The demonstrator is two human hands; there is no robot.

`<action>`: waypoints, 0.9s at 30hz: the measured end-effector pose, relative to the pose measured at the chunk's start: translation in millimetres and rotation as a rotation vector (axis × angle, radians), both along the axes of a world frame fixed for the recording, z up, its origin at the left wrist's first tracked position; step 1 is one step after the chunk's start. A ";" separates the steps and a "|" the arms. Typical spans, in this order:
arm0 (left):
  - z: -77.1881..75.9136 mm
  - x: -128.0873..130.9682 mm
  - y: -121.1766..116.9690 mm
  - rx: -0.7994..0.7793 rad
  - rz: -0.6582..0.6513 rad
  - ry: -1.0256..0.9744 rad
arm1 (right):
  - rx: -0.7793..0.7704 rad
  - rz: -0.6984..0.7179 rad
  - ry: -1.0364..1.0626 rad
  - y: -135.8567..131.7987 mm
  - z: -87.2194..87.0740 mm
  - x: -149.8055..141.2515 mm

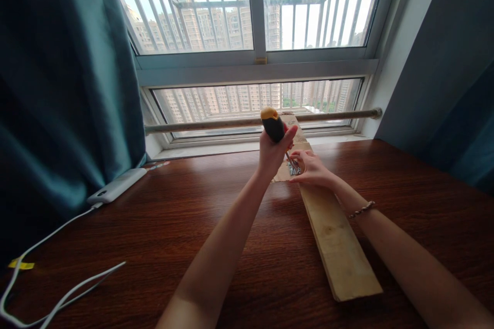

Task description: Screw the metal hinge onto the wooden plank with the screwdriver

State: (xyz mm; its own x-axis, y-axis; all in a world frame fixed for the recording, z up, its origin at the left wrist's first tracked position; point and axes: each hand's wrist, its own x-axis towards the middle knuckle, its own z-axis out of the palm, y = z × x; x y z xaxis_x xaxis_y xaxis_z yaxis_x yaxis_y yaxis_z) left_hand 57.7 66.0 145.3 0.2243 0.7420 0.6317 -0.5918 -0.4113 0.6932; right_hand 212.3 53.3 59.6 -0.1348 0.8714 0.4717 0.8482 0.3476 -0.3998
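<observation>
My left hand (pixel 275 151) is wrapped round the black-and-yellow handle of a screwdriver (pixel 272 126). The shaft slants down to a small silver metal piece (pixel 295 168), perhaps a hinge or bracket, lying on the wood. My right hand (pixel 313 168) has its thumb and fingers on either side of this metal piece, holding it in place. Beneath that hand a long pale wooden board (pixel 335 236) runs towards me across the table. Another pale, flat piece (pixel 296 136) extends towards the window; how the two meet is hidden by my hands.
The dark wooden table (pixel 185 226) reaches to the window sill. At the left lie a white power strip or adapter (pixel 118 185), a looping white cable (pixel 62 223) and a yellow tag (pixel 21 264). A horizontal rail (pixel 208 124) crosses before the window; a teal curtain (pixel 73 72) hangs left.
</observation>
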 end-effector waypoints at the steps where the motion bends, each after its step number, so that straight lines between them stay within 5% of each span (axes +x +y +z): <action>1: -0.3 -0.2 0.4 -0.003 0.000 0.005 | -0.001 0.001 0.000 0.0 0.0 0.0; 27: 3.9 -4.2 1.3 -0.007 -0.011 0.027 | -0.005 0.033 0.011 0.1 0.6 0.6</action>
State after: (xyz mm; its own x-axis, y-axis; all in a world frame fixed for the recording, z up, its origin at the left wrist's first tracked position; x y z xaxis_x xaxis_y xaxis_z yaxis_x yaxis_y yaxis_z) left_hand 53.5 67.3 149.2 0.2495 0.7436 0.6203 -0.5773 -0.4000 0.7118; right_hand 212.9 53.4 60.2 -0.1586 0.8686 0.4694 0.8315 0.3739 -0.4110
